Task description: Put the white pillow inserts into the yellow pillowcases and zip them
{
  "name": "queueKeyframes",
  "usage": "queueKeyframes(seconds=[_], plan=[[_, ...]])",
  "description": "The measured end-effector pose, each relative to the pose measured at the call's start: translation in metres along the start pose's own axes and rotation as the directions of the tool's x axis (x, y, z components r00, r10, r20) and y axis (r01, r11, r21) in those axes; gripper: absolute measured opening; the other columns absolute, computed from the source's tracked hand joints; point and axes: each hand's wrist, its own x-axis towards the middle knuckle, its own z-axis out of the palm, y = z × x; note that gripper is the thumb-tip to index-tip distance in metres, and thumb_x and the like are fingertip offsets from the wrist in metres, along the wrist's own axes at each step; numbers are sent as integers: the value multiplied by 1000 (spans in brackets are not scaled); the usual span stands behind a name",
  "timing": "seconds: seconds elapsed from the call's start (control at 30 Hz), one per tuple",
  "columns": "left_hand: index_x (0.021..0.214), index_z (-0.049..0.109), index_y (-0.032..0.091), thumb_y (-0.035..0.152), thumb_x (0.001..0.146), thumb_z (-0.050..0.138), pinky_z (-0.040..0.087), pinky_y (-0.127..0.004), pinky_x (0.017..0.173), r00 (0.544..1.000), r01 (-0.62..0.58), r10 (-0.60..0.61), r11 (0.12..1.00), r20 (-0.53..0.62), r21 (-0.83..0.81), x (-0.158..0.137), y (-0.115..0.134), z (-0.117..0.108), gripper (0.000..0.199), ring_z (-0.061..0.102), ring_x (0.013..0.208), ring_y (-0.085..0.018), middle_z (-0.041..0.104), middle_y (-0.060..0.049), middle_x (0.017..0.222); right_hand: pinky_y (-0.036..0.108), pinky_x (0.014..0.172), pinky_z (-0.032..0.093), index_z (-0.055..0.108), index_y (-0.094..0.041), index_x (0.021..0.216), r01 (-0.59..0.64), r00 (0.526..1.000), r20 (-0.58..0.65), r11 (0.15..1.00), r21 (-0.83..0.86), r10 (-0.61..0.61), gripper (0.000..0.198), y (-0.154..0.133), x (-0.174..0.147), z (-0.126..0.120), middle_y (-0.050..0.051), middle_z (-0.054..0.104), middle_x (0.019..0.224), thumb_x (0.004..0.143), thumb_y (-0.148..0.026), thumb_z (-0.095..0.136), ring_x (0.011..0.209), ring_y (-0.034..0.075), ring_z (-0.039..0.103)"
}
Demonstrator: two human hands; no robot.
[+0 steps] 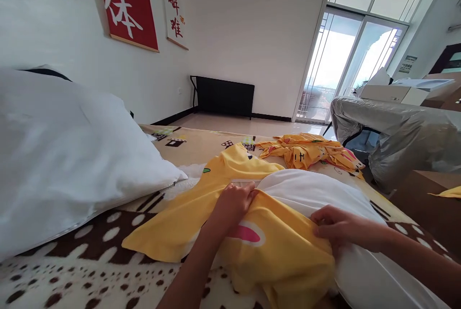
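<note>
Cloth (pixel 288 253), yellow, lies on the blanket (pixel 82 273) against a white pillow (pixel 306 184). Your left hand (pixel 236 201) has its grip on the edge; your right hand (pixel 333 225) pinches it farther along, the spacing likely keeping that edge spread. Whether the pillow sits inside: cannot tell.

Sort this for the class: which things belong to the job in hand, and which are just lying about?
Job in hand:
yellow cloth, held by the left hand and right hand
white pillow next to it

Lying about, apparently:
black panel by the wall
plastic-covered furniture
cardboard box
</note>
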Motion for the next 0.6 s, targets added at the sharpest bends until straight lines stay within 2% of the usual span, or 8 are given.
queueKeyframes(seconds=[0.07,0.17,0.23,0.3,0.33,0.4,0.5,0.6], plan=[[86,59,19,42,94,31,37,-36,75,999,14,-14,1000,-38,4,2,0,10,37,59,72,-23,65,-8,71,22,46,45,59,-17,85,-45,993,109,999,4,44,39,-5,10,-6,0,59,69,69,-51,67,51,11,57],[93,58,16,45,93,33,35,-43,83,970,90,-79,995,-229,42,5,0,27,38,58,91,-28,66,-14,93,22,49,46,56,-17,89,43,987,155,994,-103,-27,34,-24,31,-16,1,63,69,74,-47,62,53,13,61],[103,56,15,46,92,36,31,-48,90,914,158,-124,986,-387,57,5,0,34,38,51,110,-32,60,-19,114,24,55,47,56,-17,93,172,985,61,952,-252,-162,29,-45,52,-31,4,66,76,79,-43,57,64,15,65],[111,52,14,48,90,39,27,-51,95,868,195,-164,981,-468,18,5,-3,33,42,45,119,-33,53,-21,125,28,66,48,57,-16,93,241,932,-121,836,-493,-341,24,-64,79,-51,7,67,87,81,-36,56,78,18,65],[114,50,14,49,90,40,27,-51,96,867,198,-188,980,-461,-27,4,-5,29,44,45,120,-32,53,-21,126,31,73,47,58,-16,94,219,878,-215,758,-614,-428,22,-72,94,-61,9,66,93,80,-33,56,85,20,63],[118,47,14,49,89,41,29,-50,96,911,176,-213,975,-353,-136,2,-12,20,45,50,116,-30,57,-19,122,37,85,42,59,-13,97,141,808,-315,683,-716,-497,24,-77,124,-75,13,64,104,80,-30,58,97,25,59],[123,46,18,47,89,42,31,-47,98,984,69,-104,972,-147,-224,0,-26,6,45,53,116,-26,59,-14,124,37,89,39,60,-12,101,123,813,-340,710,-693,-473,30,-63,160,-73,15,64,106,79,-32,62,102,27,57],[127,46,18,43,89,41,30,-46,101,988,38,-66,979,-137,-200,0,-34,-2,45,48,122,-26,53,-14,133,29,84,40,64,-12,89,179,824,-324,756,-630,-465,21,-33,182,-51,10,68,91,74,-26,68,94,21,60]])
